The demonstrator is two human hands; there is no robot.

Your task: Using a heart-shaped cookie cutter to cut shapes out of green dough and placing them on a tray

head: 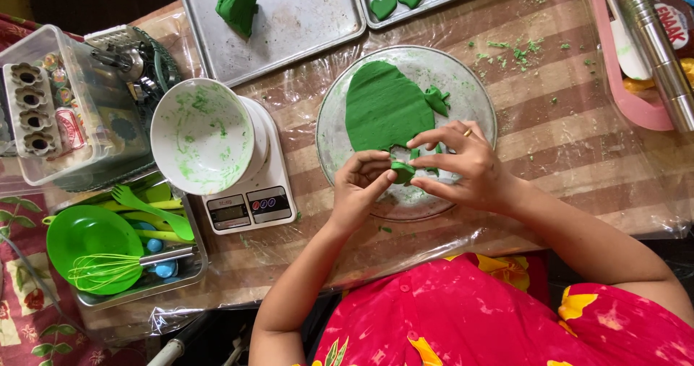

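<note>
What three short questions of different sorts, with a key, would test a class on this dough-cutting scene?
1. True or false: the rolled green dough sheet lies on a round glass plate.
2. Which does the white bowl stand on? A) the kitchen scale B) the baking tray C) the green plate
3. Fill in: the left hand and right hand together hold a small green ____.

Key: 1 true; 2 A; 3 dough piece, the hands closed around it. Whether a cutter is around it cannot be told.
</note>
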